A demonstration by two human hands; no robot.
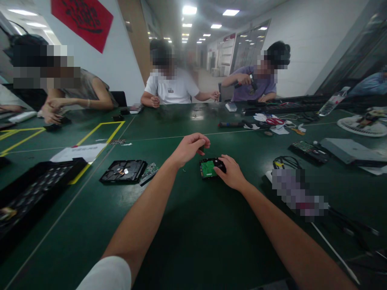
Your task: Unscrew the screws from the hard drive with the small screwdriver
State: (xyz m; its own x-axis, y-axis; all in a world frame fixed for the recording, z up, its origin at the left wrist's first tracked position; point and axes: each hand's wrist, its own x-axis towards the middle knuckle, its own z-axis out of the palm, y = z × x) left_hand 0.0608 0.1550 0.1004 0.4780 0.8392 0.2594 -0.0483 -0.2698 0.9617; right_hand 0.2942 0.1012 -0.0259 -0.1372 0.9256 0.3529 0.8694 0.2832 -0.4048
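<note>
A hard drive (208, 169) lies on the green table in front of me, its green circuit board facing up. My right hand (232, 172) grips its right side, fingers over the far edge and thumb on the near part. Just above and left of the drive, my left hand (192, 148) is raised with its fingers curled together. Something small and dark may be in those fingers, but I cannot make it out. Tiny bits (184, 170) rest on the table left of the drive.
Another hard drive (123, 172) and a loose circuit board (149, 173) lie left, near a black tray (33, 189). On the right are a third drive (308, 152), a grey metal box (352, 151) and cables (287, 162). Several people work across the table; one holds a tool (248, 82).
</note>
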